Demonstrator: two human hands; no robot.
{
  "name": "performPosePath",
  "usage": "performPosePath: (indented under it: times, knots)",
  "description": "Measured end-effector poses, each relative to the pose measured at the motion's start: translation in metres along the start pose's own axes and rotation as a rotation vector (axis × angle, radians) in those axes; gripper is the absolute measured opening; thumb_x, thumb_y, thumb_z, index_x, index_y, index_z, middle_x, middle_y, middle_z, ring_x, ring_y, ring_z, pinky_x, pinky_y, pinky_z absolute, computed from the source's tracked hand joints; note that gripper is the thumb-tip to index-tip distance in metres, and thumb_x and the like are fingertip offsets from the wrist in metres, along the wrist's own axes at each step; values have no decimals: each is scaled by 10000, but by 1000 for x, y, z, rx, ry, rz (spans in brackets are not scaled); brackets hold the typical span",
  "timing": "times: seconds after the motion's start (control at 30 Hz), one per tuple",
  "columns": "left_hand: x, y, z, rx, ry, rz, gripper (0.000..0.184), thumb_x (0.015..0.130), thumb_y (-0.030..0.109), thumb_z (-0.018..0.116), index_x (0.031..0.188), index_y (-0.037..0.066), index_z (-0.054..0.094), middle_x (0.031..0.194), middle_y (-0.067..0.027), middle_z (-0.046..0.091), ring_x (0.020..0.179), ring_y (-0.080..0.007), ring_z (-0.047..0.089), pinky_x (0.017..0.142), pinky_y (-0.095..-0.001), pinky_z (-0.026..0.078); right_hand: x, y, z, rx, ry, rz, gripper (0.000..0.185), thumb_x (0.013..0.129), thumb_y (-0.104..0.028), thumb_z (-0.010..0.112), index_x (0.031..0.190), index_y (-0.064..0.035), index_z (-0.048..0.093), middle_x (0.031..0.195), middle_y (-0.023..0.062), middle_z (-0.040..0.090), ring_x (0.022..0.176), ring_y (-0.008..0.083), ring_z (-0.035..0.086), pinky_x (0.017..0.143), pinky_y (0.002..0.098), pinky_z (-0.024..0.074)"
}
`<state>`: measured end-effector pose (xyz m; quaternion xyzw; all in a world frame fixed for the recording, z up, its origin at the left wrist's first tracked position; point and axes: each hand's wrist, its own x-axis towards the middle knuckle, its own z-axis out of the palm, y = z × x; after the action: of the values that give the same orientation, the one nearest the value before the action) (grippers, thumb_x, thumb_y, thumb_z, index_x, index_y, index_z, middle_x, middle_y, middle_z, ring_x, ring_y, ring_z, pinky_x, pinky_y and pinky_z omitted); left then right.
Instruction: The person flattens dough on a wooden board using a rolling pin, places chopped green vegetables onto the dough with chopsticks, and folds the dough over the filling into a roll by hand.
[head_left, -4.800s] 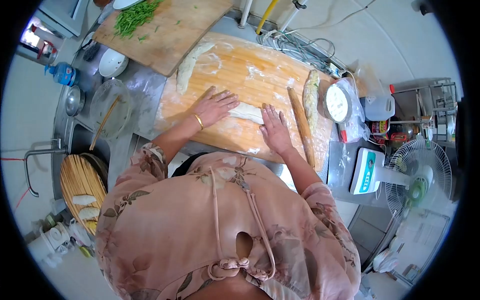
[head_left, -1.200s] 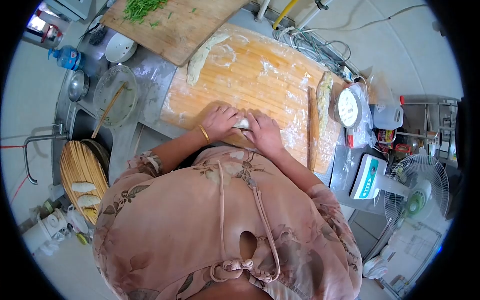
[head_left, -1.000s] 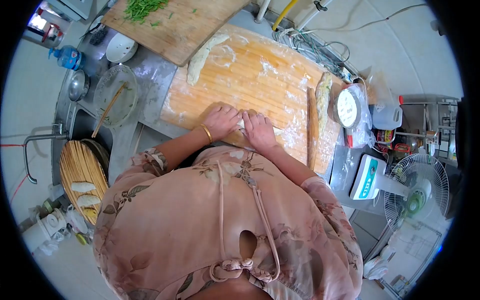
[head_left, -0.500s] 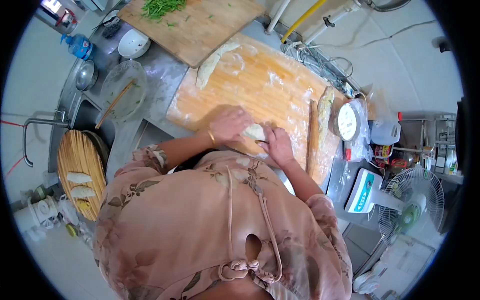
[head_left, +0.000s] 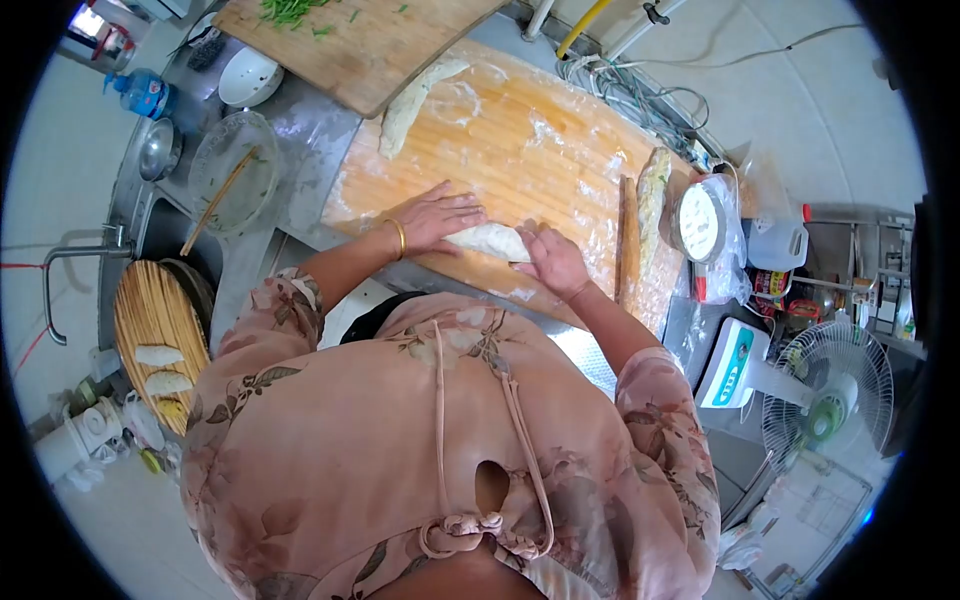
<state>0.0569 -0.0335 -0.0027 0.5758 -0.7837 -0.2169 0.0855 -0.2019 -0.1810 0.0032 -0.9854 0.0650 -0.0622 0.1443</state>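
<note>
A pale, oblong piece of dough (head_left: 487, 240) lies near the front edge of the floured wooden board (head_left: 520, 150). At its left end is my left hand (head_left: 440, 218), with a bracelet on the wrist; the fingers are stretched out and the palm side faces down against the dough. My right hand (head_left: 555, 260) has its fingers curled around the dough's right end, the thumb on the near side. A rolling pin (head_left: 628, 245) lies to the right, beside a long floury dough strip (head_left: 653, 210). Another dough strip (head_left: 405, 115) rests at the board's far left.
A second board (head_left: 370, 50) with chopped greens (head_left: 290, 10) overlaps the far left corner. Left are a glass bowl (head_left: 262, 200) with chopsticks (head_left: 220, 200), a sink, and a round slatted lid (head_left: 140, 310) bearing shaped dough pieces. Right stand a white tub (head_left: 698, 225), scale (head_left: 728, 365) and fan (head_left: 830, 400).
My left hand has shifted left and flattened, with its fingers extended, showing more of the dough. The dough looks longer. My right hand stays at its right end. The view has shifted slightly.
</note>
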Motion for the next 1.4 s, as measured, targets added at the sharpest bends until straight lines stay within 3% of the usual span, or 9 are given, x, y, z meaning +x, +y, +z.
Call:
performPosePath:
  times: [0.1, 0.3, 0.4, 0.5, 0.7, 1.0, 1.1, 1.3, 1.4]
  knots:
    - [6, -2, 3, 10, 7, 50, 721, 785, 446, 643, 1398, 162, 392, 1456, -17, 391, 1393, -200, 272, 1153, -485, 136, 5, 3, 6, 1, 86, -67, 565, 776, -374, 654, 1197, -26, 509, 1126, 156, 553, 952, 323, 567, 766, 386, 509]
    - [18, -4, 10, -14, 31, 84, 715, 793, 446, 644, 1391, 142, 397, 1456, -19, 392, 1388, -205, 283, 1152, -481, 143, 18, 0, 11, 68, -59, -40, 593, 700, -298, 705, 1182, -18, 503, 1102, 164, 548, 951, 337, 568, 756, 383, 509]
    - [17, -2, 7, -31, 25, 78, 728, 784, 447, 653, 1388, 131, 398, 1455, -27, 393, 1384, -206, 292, 1148, -491, 146, 17, 0, 10, 87, -82, -11, 589, 706, -326, 707, 1165, -16, 506, 1066, 162, 545, 944, 343, 562, 764, 390, 499]
    - [9, 20, -24, 105, -2, -50, 736, 772, 452, 653, 1386, 132, 404, 1454, -36, 394, 1379, -206, 304, 1141, -504, 153, 20, -9, -7, 156, 118, -67, 631, 719, -355, 710, 1197, -10, 485, 993, 152, 527, 903, 335, 548, 770, 416, 476]
    - [22, 27, -4, 13, 163, 15, 721, 770, 427, 651, 1387, 140, 413, 1424, -47, 433, 1354, -204, 346, 1138, -491, 173, 20, -23, -7, 129, 9, 86, 643, 736, -386, 686, 1211, -6, 476, 1065, 158, 541, 968, 334, 527, 862, 417, 444]
    - [24, 27, -3, 43, 158, 25, 735, 751, 426, 666, 1370, 107, 429, 1403, -61, 457, 1329, -194, 387, 1130, -436, 228, 22, -17, 11, 93, 100, 52, 621, 731, -377, 678, 1190, -1, 495, 1086, 160, 532, 999, 324, 518, 869, 412, 440]
    - [22, 26, 14, 104, 256, 22, 756, 735, 418, 688, 1361, 80, 431, 1396, -74, 464, 1321, -198, 398, 1127, -432, 235, 24, -21, 2, 77, 65, 123, 630, 728, -382, 676, 1192, 4, 495, 1096, 163, 529, 1007, 322, 516, 867, 411, 444]
    - [24, 25, 5, 102, 200, 63, 839, 700, 468, 708, 1366, 53, 413, 1425, -108, 422, 1350, -225, 353, 1139, -455, 186, 22, -15, 11, 56, 121, 42, 668, 719, -383, 692, 1246, -27, 485, 1110, 158, 533, 994, 326, 524, 852, 404, 458]
    - [0, 30, -23, 95, 224, -247, 962, 655, 538, 719, 1390, 27, 365, 1461, -127, 364, 1387, -244, 282, 1151, -461, 128, 11, -19, -21, 117, 70, 280, 690, 703, -386, 708, 1272, -70, 479, 1125, 145, 536, 989, 324, 527, 851, 399, 463]
